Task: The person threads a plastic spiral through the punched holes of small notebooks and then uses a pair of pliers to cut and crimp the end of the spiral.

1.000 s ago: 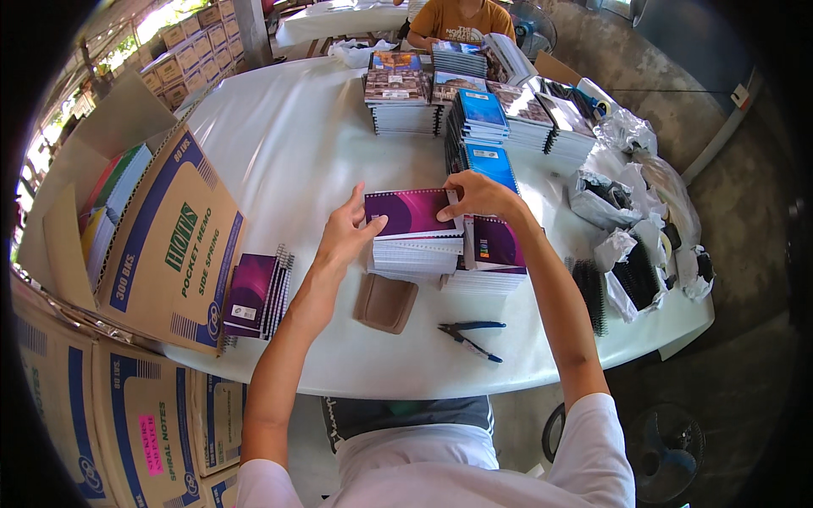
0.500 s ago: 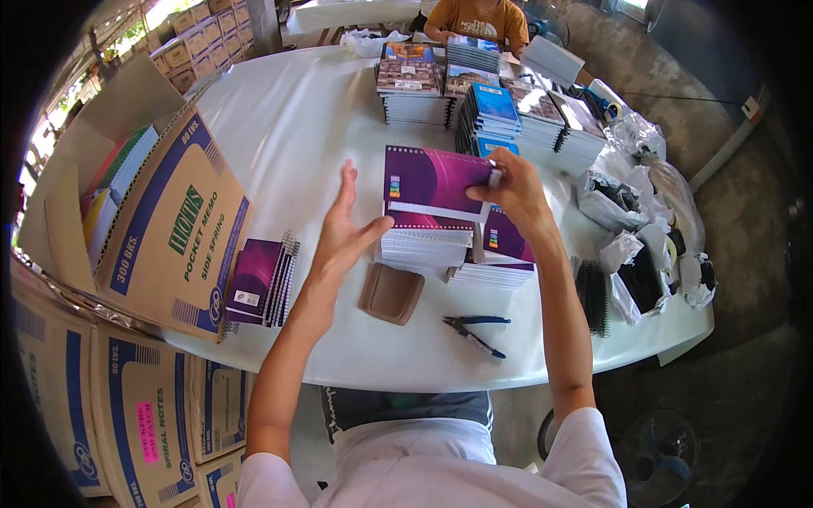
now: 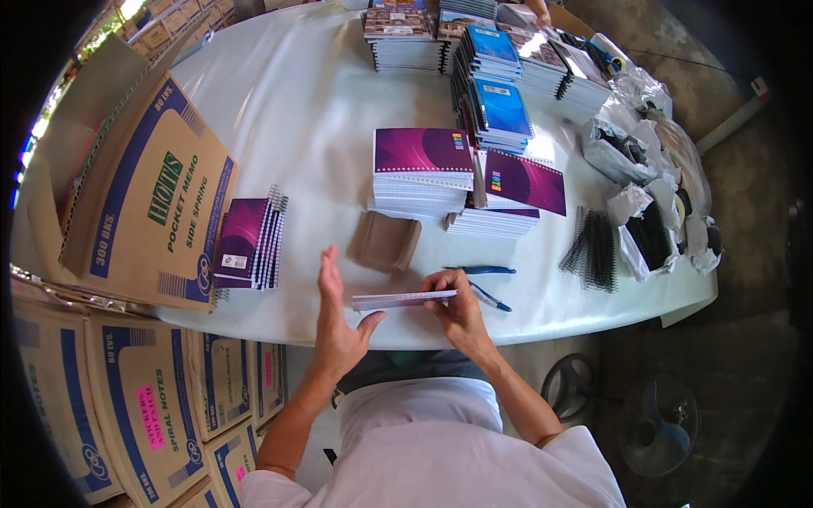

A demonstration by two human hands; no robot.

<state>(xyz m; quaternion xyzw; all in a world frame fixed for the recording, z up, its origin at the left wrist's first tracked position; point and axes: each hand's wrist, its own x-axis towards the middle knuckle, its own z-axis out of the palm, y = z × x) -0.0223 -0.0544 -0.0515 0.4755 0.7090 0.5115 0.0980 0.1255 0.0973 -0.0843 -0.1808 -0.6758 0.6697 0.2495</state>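
I see my right hand [image 3: 457, 306] low in the centre of the frame, fingers pinched on the right end of a thin purple-covered notebook block [image 3: 405, 300], held edge-on and level just above the near rim of the white round table [image 3: 279, 110]. My left hand [image 3: 339, 326] stands beside the block's left end, palm flat and fingers spread open, the thumb just under that end; whether it touches I cannot tell. Just right of the block lie blue-handled pliers [image 3: 483, 284] on the table. Above them, mid-frame, sit a brown leather pouch [image 3: 387, 241] and a tall stack of purple unbound notebooks [image 3: 422, 172], with a lower purple stack [image 3: 508, 196] to its right. At centre left a pile of spiral-bound purple notebooks [image 3: 250, 243] leans by a large open cardboard carton [image 3: 140, 203]. Black wire spirals [image 3: 594, 247] lie at the right.
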